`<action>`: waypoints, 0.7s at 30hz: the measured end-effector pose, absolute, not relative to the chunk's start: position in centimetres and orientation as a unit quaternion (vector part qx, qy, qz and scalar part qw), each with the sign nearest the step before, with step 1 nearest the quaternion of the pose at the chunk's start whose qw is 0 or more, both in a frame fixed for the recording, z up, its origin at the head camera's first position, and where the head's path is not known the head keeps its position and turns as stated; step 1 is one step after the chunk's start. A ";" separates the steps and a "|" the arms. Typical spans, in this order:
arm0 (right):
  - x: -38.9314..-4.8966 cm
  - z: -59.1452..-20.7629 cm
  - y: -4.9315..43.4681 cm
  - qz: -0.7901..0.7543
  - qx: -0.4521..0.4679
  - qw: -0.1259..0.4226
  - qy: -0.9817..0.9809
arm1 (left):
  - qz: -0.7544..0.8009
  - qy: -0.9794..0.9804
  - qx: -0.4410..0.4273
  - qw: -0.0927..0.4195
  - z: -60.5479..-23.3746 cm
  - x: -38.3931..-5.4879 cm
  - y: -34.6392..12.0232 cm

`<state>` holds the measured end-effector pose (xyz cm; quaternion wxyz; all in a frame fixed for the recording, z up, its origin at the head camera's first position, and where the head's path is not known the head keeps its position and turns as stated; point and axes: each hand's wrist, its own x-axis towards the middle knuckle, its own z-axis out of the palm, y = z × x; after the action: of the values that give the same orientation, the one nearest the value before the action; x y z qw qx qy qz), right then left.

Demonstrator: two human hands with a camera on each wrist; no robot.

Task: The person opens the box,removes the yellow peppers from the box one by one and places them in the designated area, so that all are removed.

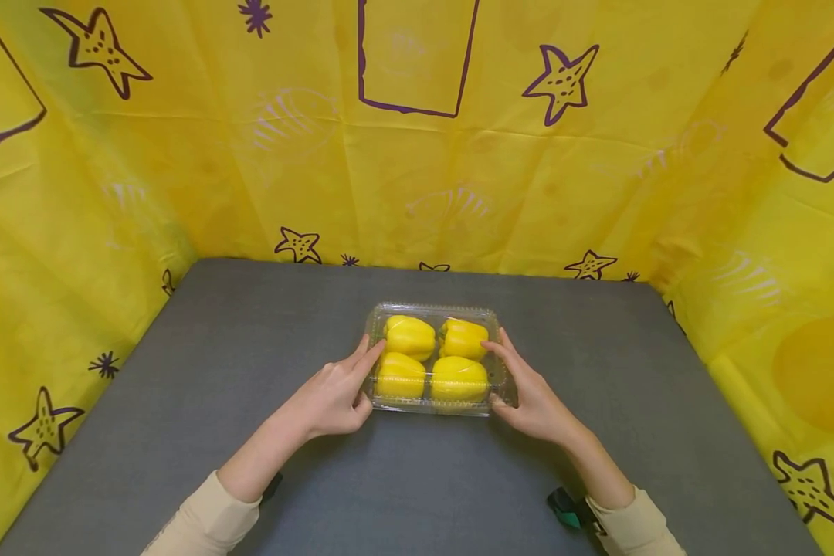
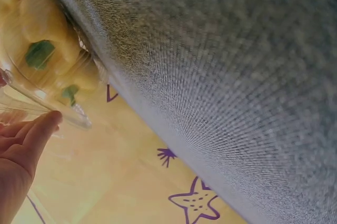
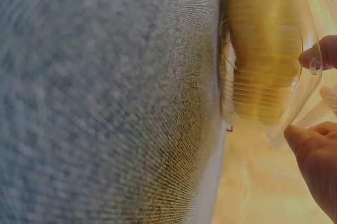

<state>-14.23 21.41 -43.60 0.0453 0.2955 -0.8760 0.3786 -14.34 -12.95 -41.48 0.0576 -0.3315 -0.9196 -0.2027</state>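
Note:
A clear plastic clamshell box (image 1: 431, 411) sits on the grey table, with several yellow bell peppers (image 1: 409, 337) in two rows inside. My left hand (image 1: 337, 395) grips its left side, fingers along the upper edge and thumb near the front corner. On the opposite side my right hand (image 1: 533, 392) pinches the edge between fingers and thumb. Green stems (image 2: 40, 54) show through the plastic in the left wrist view. The right wrist view has fingertips (image 3: 296, 132) right at the clear rim, beside a pepper (image 3: 263, 40).
The grey tabletop (image 1: 285, 309) runs back to a yellow cloth backdrop (image 1: 417, 177) printed with starfish and shells. Yellow cloth also hangs along both sides. A dark strap with a green part (image 1: 564, 510) lies by the right sleeve (image 1: 632, 525).

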 end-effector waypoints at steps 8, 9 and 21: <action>-14.1 -43.5 21.4 0.384 0.283 0.042 -0.878 | -0.205 -0.918 -0.331 0.073 -41.4 -14.1 -13.1; -14.1 -43.5 21.4 0.386 0.281 0.042 -0.877 | -0.209 -0.918 -0.330 0.071 -41.4 -14.1 -13.2; -14.1 -43.5 21.4 0.365 0.285 0.068 -0.884 | -0.304 -0.916 -0.263 -0.020 -41.5 -13.6 -13.9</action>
<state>-14.13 21.40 -43.49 0.0676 0.2853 -0.8835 0.3653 -13.63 -13.86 -41.47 -0.0201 -0.2625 -0.9155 -0.3042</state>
